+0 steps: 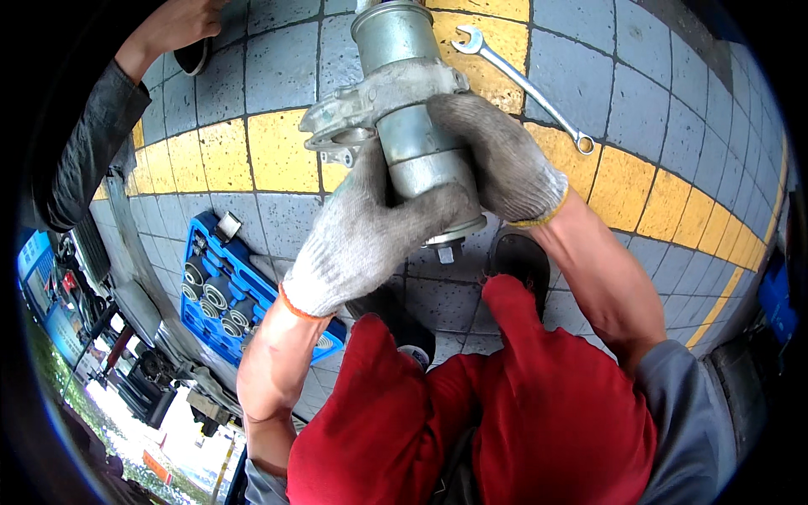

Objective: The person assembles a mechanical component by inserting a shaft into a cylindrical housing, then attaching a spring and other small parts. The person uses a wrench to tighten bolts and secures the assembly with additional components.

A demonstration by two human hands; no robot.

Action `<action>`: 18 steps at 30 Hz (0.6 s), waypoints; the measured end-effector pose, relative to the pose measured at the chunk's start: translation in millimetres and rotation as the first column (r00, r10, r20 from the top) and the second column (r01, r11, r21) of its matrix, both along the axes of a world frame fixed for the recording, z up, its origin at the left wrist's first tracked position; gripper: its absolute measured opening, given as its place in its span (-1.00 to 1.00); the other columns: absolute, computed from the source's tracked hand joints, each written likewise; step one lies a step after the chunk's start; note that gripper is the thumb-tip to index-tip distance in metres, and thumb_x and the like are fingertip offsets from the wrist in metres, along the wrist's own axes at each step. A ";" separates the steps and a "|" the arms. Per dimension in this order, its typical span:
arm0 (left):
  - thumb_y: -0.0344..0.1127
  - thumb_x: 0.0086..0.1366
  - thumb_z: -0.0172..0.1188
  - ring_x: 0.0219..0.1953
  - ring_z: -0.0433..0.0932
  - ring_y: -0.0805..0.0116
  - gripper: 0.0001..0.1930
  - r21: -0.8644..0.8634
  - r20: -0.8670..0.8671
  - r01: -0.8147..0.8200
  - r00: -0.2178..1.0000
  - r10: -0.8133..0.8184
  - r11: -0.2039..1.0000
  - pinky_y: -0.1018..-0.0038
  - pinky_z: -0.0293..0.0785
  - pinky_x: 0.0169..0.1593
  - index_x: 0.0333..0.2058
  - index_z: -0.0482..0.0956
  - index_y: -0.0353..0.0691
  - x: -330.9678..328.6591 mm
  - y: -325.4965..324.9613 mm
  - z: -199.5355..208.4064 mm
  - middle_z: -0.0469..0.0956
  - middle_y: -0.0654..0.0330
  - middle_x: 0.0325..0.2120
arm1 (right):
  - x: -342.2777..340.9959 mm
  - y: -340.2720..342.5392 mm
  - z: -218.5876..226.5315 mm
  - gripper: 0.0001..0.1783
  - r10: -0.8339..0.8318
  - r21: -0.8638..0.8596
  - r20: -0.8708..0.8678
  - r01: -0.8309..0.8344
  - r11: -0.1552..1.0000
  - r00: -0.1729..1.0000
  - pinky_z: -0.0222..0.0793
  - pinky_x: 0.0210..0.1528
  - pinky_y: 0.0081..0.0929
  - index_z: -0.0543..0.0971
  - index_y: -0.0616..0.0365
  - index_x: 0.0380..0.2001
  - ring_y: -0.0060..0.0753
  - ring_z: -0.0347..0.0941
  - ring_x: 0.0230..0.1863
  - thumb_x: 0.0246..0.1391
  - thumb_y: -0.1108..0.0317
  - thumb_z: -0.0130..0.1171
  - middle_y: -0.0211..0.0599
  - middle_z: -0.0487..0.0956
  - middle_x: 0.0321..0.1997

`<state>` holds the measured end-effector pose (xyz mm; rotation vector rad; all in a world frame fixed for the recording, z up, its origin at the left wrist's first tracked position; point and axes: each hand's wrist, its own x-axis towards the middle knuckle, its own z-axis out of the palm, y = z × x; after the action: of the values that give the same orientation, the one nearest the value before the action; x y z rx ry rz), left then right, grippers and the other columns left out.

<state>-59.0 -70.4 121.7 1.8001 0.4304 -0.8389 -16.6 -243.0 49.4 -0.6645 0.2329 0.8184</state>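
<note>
A cast metal steering knuckle (379, 97) is clamped in a press tool of stacked silver cylinders, seen at the upper middle. One steel press cup (394, 38) sits beyond the casting, and another press sleeve (429, 171) is on the near side, with a square-ended bolt (449, 253) protruding below it. My left hand (358, 223), in a grey-white knit glove, wraps the near sleeve from the left, its thumb across the front. My right hand (505, 156), gloved too, is closed round the right side, its fingers partly hidden behind the tool.
A combination wrench (523, 82) lies on the tiled floor (572, 63) at the upper right. To the left is an open blue tool case (259, 271) with several round press adapters. Another person's bare hand (172, 34) and dark sleeve (101, 126) reach in at the upper left.
</note>
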 end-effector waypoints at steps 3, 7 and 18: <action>0.08 0.24 0.44 0.05 0.67 0.12 -0.08 -0.169 -0.009 -0.102 0.995 0.102 0.980 0.27 0.59 0.11 0.34 0.22 -0.41 -12.9 0.5 0.3 0.64 -0.13 -0.01 | -1.0 -5.4 4.2 -0.49 0.019 -0.079 -0.012 -0.020 0.997 1.000 0.51 0.22 -0.32 0.48 0.25 0.23 -0.33 0.57 0.12 0.40 0.10 0.10 -0.15 0.59 0.13; 0.00 0.25 0.46 0.11 0.63 0.12 -0.10 -0.214 -0.026 -0.119 0.993 0.116 0.970 0.25 0.55 0.18 0.36 0.19 -0.39 -26.0 -1.5 2.7 0.62 -0.13 0.04 | 1.1 -15.4 10.7 -0.39 0.149 -0.175 0.219 -0.111 0.978 0.964 0.40 0.35 -0.27 0.42 0.27 0.31 -0.25 0.47 0.27 0.42 0.02 0.07 -0.09 0.50 0.28; 0.03 0.24 0.48 0.11 0.66 0.04 -0.09 -0.124 0.037 0.013 0.999 -0.009 0.992 0.21 0.57 0.16 0.34 0.21 -0.41 -49.4 -0.4 -5.3 0.64 -0.18 0.02 | 11.7 -29.1 9.8 -0.59 0.375 -0.373 0.483 -0.201 0.906 0.792 0.37 0.40 -0.13 0.51 0.04 0.26 0.13 0.41 0.38 0.39 0.32 0.03 0.13 0.35 0.44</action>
<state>-108.4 -70.9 116.4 1.7011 0.3377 -0.8221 -4.9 -272.0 59.2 -1.2232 -0.2844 0.8594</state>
